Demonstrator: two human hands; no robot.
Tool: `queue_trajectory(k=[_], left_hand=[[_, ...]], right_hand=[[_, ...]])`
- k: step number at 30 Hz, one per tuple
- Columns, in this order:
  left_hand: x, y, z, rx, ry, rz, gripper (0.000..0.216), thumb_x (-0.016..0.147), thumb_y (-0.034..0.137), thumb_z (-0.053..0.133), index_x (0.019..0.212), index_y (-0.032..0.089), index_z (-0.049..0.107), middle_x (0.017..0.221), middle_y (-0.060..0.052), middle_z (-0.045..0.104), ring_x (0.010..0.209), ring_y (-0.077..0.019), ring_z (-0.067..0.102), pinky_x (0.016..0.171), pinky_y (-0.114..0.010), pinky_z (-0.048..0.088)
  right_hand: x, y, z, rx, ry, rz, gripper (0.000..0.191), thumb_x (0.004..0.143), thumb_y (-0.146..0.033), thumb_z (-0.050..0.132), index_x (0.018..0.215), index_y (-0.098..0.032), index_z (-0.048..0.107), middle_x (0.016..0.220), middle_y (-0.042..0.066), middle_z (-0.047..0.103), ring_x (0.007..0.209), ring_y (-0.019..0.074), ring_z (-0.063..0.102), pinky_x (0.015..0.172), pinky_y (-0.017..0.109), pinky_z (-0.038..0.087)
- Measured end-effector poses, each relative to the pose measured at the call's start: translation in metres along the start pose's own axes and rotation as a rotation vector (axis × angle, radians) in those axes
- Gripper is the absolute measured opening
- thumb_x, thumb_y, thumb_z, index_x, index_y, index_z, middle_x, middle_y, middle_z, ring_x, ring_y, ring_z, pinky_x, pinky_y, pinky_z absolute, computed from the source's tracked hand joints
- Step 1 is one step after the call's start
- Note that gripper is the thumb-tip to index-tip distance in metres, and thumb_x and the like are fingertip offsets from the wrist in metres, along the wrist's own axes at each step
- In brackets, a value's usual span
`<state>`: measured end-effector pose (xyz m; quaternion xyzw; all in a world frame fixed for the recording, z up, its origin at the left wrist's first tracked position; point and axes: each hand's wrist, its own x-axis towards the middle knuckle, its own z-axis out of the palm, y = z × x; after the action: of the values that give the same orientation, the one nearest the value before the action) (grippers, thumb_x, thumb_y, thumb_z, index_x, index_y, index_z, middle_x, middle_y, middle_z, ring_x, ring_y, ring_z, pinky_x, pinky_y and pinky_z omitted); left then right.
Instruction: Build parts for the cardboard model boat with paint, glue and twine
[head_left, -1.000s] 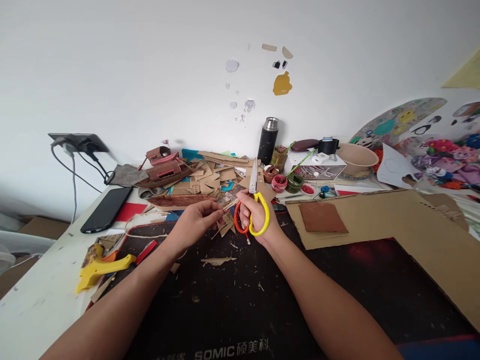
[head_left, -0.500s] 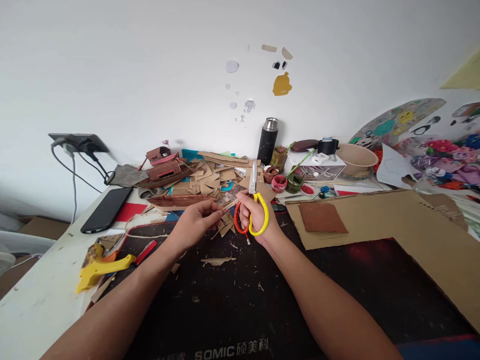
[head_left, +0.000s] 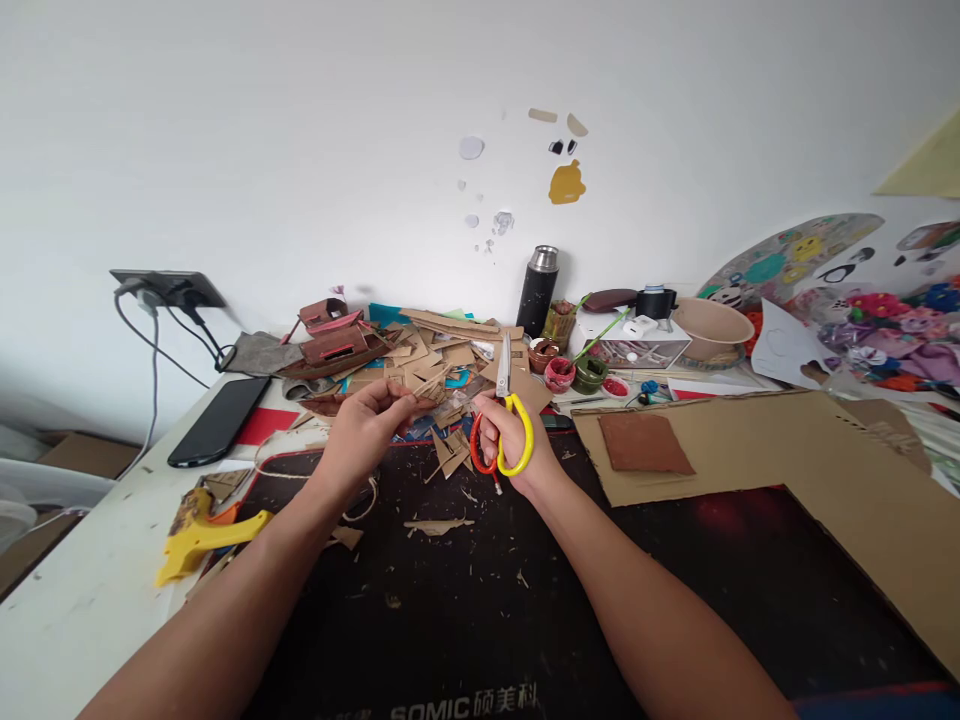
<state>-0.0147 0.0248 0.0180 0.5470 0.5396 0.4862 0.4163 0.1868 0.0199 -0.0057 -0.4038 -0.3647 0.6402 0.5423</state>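
Observation:
My right hand (head_left: 508, 440) is closed round the yellow and red handles of a pair of scissors (head_left: 505, 400), whose blades point up and away from me. My left hand (head_left: 367, 425) is lifted over the desk with its fingers pinched on a small brown cardboard scrap (head_left: 421, 400), a little left of the scissors. Under and behind both hands lies a heap of cardboard offcuts (head_left: 427, 365). More scraps (head_left: 450, 450) lie on the black desk mat (head_left: 480, 600) between my wrists.
A large cardboard sheet (head_left: 787, 450) with a brown painted square (head_left: 643, 442) covers the right side. Paint pots (head_left: 559, 372), a black flask (head_left: 540, 290) and a bowl (head_left: 712, 322) stand at the back. A phone (head_left: 217, 420) and a yellow glue gun (head_left: 202, 535) lie at left.
My left hand has risen and drawn left, away from the scissors, with the scrap still pinched. The right hand with the scissors has hardly moved. The view has tipped down slightly.

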Motion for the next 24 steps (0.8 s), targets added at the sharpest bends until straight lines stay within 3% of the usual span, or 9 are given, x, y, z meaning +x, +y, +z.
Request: queue_trajectory(k=[9,15,21,24], left_hand=[[-0.003,0.004,0.001,0.037,-0.052,0.013,0.025,0.079,0.043,0.076,0.075,0.020,0.066,0.061,0.002,0.063,0.056,-0.0127,0.052,0.056,-0.025,0.039],[-0.001,0.002,0.000,-0.142,0.057,0.044,0.026,0.081,0.045,0.076,0.079,0.022,0.063,0.059,0.004,0.056,0.054,-0.0127,0.048,0.054,-0.025,0.038],[-0.002,0.005,0.001,0.108,-0.237,-0.013,0.031,0.078,0.051,0.076,0.077,0.020,0.069,0.065,0.001,0.063,0.057,-0.0138,0.051,0.056,-0.026,0.039],[-0.002,0.004,0.000,0.167,-0.208,0.005,0.033,0.081,0.053,0.073,0.081,0.020,0.070,0.064,0.002,0.063,0.057,-0.0143,0.051,0.056,-0.026,0.039]], right_hand=[[-0.004,0.000,0.003,-0.042,-0.062,0.031,0.049,0.076,-0.061,0.084,0.091,-0.022,0.058,0.047,-0.014,0.046,0.030,0.0071,0.038,0.030,0.019,0.033],[-0.012,0.000,0.008,-0.128,-0.242,0.045,0.063,0.079,-0.078,0.079,0.095,-0.019,0.065,0.046,-0.010,0.051,0.030,0.0084,0.041,0.030,0.019,0.035],[-0.014,0.006,0.008,-0.201,-0.358,0.116,0.073,0.078,-0.086,0.074,0.102,-0.017,0.065,0.050,-0.005,0.062,0.035,0.0128,0.054,0.034,0.021,0.045],[-0.014,0.006,0.007,-0.201,-0.350,0.122,0.074,0.078,-0.087,0.074,0.103,-0.017,0.066,0.052,-0.004,0.064,0.036,0.0140,0.058,0.035,0.020,0.045]])
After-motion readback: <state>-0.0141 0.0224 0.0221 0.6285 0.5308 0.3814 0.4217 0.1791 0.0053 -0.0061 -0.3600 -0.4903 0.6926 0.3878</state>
